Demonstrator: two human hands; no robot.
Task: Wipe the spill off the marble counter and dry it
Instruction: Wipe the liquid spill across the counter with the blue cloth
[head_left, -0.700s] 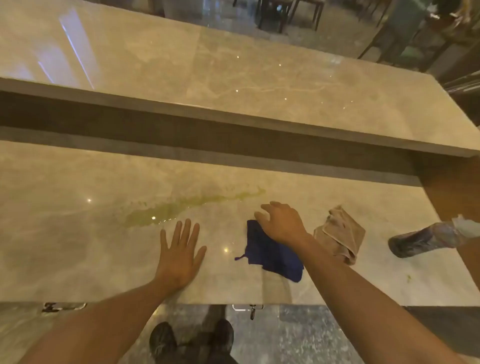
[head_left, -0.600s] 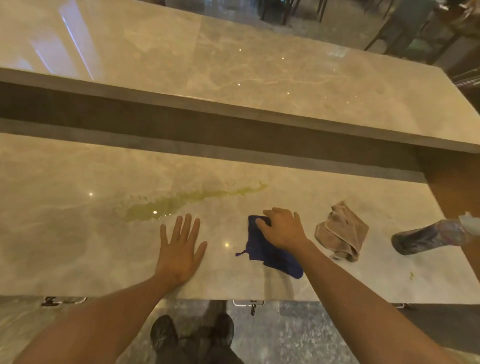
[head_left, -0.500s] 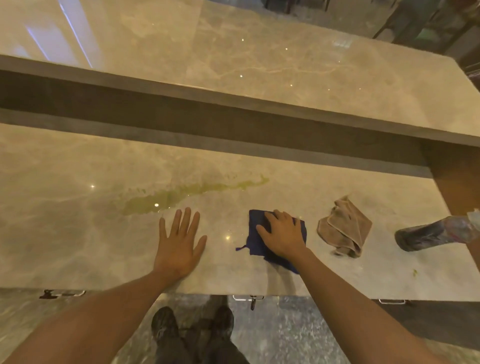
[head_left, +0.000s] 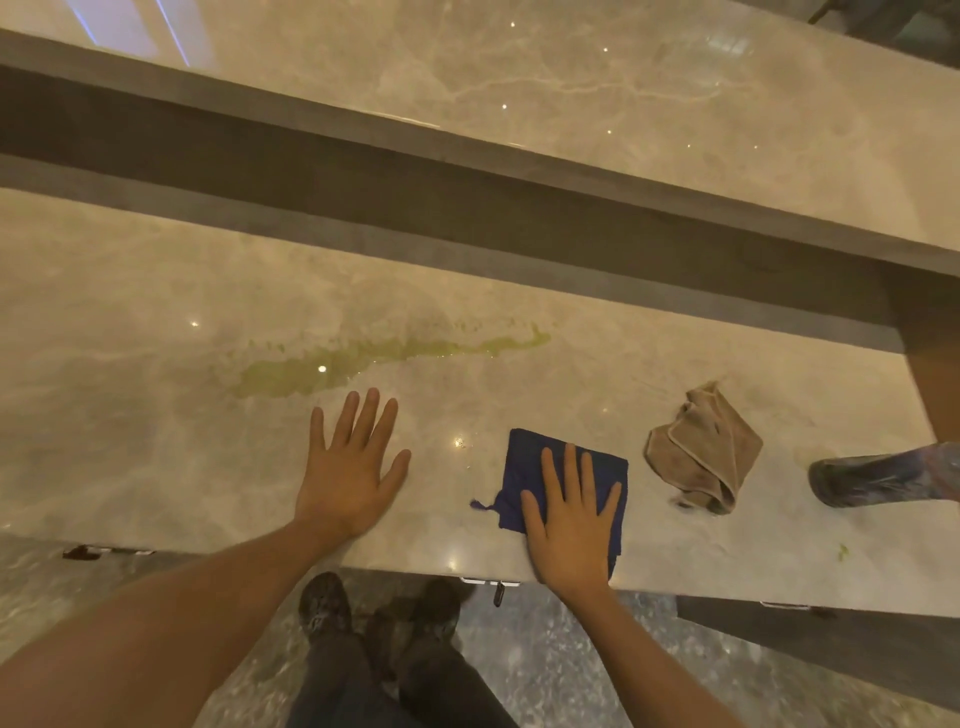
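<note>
Counter (head_left: 130, 457): pale polished marble, lower of two levels, front edge nearest the body.
Spill (head_left: 363, 358): greenish streak, unwiped, lying mid-depth on the counter, wide at its left end, tapering toward the right.
Long axis of spill: roughly parallel to the front edge, rising slightly toward the back on the right.
Blue cloth (head_left: 524, 457): flat, folded, close to the front edge, right of centre.
Right hand (head_left: 571, 525): pressed flat on the blue cloth, fingers straight and spread, nothing clenched or pinched.
Left hand (head_left: 348, 467): flat on bare marble, fingers straight and released, holding nothing; fingertips just short of the spill's wide end.
Key relation: spill lay beyond and to the left of the right-hand fingers; tapered right end nearest the cloth, wide end farthest. Left hand nearer the spill but without a cloth.
Tan cloth (head_left: 701, 452): crumpled, untouched, right of the blue cloth, toward the counter's right end.
Bottle (head_left: 883, 475): lying on its side at the right edge, partly cut off.
Stage, as judged: wiping not yet begun; cloth merely seated under the palm.
Next move, as judged: push the cloth away and leftward, then sweep along the streak's length.
Risk, as judged: crosswise strokes likely to smear liquid; tan cloth presumably kept for drying.
</note>
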